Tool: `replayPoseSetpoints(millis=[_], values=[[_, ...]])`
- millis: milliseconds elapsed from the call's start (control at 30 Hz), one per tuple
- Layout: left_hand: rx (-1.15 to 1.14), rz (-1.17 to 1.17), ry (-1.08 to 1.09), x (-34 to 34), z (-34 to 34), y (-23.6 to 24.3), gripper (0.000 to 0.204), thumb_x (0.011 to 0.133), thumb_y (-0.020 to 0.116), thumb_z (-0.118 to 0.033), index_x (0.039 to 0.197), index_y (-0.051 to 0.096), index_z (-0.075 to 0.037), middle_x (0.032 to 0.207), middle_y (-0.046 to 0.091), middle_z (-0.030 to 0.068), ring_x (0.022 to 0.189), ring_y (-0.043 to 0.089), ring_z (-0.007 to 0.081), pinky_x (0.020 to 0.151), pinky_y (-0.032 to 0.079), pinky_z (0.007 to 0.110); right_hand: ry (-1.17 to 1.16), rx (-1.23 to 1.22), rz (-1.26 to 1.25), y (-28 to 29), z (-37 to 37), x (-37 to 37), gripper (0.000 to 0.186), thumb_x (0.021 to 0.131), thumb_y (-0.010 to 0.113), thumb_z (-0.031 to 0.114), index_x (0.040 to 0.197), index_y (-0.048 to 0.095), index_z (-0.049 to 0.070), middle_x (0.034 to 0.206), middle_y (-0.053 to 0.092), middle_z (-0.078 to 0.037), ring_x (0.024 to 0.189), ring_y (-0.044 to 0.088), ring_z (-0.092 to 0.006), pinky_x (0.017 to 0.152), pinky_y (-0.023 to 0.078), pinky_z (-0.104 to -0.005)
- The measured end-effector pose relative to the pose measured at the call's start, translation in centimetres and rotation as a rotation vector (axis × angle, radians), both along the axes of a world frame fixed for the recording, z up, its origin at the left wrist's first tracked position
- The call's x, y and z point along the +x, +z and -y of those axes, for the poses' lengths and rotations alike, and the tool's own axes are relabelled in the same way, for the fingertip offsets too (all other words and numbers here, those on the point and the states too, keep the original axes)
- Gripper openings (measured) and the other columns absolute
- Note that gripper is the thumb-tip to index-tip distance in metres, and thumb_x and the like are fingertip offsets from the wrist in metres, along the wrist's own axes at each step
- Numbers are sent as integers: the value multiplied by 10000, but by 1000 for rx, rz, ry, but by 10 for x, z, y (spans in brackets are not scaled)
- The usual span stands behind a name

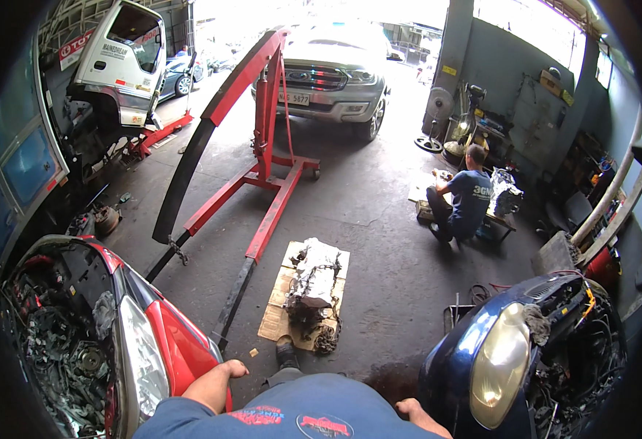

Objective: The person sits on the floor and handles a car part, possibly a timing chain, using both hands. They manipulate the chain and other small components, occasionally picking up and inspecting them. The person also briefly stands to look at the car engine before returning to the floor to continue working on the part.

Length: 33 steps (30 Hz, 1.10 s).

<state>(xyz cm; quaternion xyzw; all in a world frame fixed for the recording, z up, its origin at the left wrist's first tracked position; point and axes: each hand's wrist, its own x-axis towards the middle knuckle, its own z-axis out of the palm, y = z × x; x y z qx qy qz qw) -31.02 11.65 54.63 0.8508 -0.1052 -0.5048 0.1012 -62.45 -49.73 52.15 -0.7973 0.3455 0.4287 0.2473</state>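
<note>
My left hand (235,368) hangs low beside the red car front (178,344), its fingers loosely curled and nothing seen in them. On the other side, near the dark blue car front (449,351), my right hand (410,407) hangs by my body; its fingers are mostly hidden. Ahead of my shoe (286,353) lies a greasy, silvery engine or gearbox part (317,274) on a flattened cardboard sheet (277,314). Neither hand touches that part.
A red engine hoist (262,139) stands ahead, its black-ended legs reaching toward me. Behind it is a silver SUV (328,77). At right a person (469,194) squats by metal parts (506,192). A white truck cab (127,66) stands far left; a fan (439,106) stands far right.
</note>
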Motion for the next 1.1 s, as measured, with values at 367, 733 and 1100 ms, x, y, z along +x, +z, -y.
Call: replayPoseSetpoints(millis=[367, 733, 1100], values=[[-50, -10, 140, -8, 8, 1, 291, 885, 581, -225, 1108, 755, -157, 1148, 721, 84, 1089, 671, 205, 972, 493, 322, -48, -39, 116, 16, -5, 33, 427, 834, 607, 423, 1142, 732, 154, 1224, 675, -129, 1170, 626, -300, 1009, 472, -404], [-117, 10, 233, -16, 21, 3, 272, 849, 593, -126, 1065, 758, -124, 1080, 739, 104, 1019, 691, 211, 918, 521, 330, -1, -38, 106, 16, -13, 37, 355, 831, 636, 412, 1093, 758, 205, 1178, 705, -80, 1132, 650, -265, 995, 484, -380], [-117, -4, 253, -22, 2, -13, 261, 867, 601, -167, 1072, 761, -137, 1077, 741, 94, 1006, 691, 204, 909, 517, 324, -30, -59, 114, 27, -14, 27, 383, 818, 661, 365, 1094, 749, 114, 1173, 698, -133, 1122, 652, -286, 985, 488, -381]])
